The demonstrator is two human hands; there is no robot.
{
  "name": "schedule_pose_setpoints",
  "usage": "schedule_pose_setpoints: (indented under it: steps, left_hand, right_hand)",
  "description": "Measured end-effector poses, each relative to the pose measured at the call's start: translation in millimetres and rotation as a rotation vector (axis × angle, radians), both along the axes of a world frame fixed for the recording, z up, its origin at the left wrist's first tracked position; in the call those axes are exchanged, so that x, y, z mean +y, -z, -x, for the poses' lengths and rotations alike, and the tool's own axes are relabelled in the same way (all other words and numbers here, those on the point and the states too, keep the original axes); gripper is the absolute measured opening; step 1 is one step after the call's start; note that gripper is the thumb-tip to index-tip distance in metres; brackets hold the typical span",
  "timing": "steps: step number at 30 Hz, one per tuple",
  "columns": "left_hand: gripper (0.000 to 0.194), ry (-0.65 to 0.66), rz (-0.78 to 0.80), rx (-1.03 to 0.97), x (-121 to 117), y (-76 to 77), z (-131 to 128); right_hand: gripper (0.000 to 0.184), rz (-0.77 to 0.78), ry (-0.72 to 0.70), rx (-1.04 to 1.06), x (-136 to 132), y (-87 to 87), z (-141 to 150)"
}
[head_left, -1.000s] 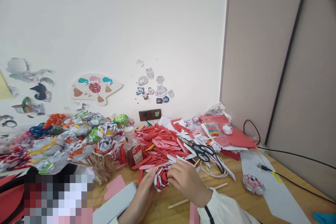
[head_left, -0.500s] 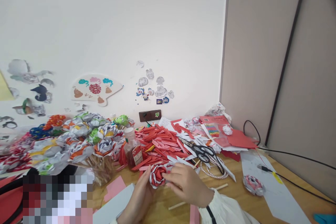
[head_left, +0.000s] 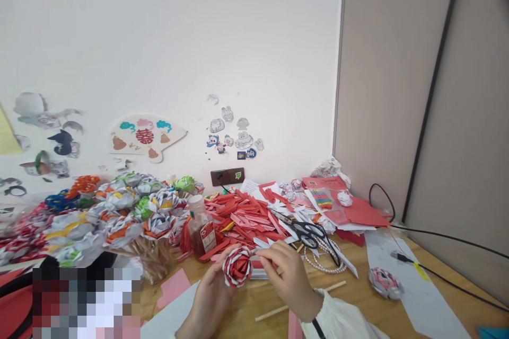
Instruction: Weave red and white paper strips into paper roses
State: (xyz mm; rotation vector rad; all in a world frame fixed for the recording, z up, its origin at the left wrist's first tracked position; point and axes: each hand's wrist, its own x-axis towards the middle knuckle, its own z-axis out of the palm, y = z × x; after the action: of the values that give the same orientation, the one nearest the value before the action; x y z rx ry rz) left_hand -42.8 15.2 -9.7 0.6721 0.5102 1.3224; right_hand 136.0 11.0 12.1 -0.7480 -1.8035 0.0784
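A red and white folded-paper flower (head_left: 237, 267) faces up toward me, its layered petals round a red centre. My left hand (head_left: 212, 286) is closed around its left side and underside. Just to the right of the flower, my right hand (head_left: 288, 275) has thumb and fingertips pinched together, apart from the petals. Whatever lies in that pinch is too small to make out. Behind both hands spreads a heap of red, pink and white folded paper strips (head_left: 248, 217).
Black scissors (head_left: 308, 233) and a bead string (head_left: 324, 265) lie right of the heap. A glue bottle (head_left: 201, 230) stands left, near many paper flowers on sticks (head_left: 149, 251). A wooden stick (head_left: 272, 313), another paper flower (head_left: 385, 282) and a cable (head_left: 449, 278) are on the table.
My left hand has turned the flower so its face shows more fully, and moved it slightly left. My right hand has drawn away from the petals.
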Motion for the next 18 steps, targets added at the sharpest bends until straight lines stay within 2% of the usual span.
schedule_pose_setpoints:
  steps: [3, 9, 18]
  left_hand:
    - [0.025, -0.014, 0.023, -0.009, 3.0, 3.8, 1.7]
    - [0.018, -0.084, 0.089, -0.047, 4.1, 3.6, -0.8]
    - [0.013, -0.038, 0.032, -0.034, -3.1, -4.7, -5.9]
  right_hand:
    - [0.02, 0.026, -0.006, 0.022, 0.4, 1.1, 0.8]
    - [0.019, 0.057, -0.016, -0.072, -1.8, 7.3, 7.9]
    - [0.016, 0.054, 0.052, -0.09, -5.8, 10.2, 16.2]
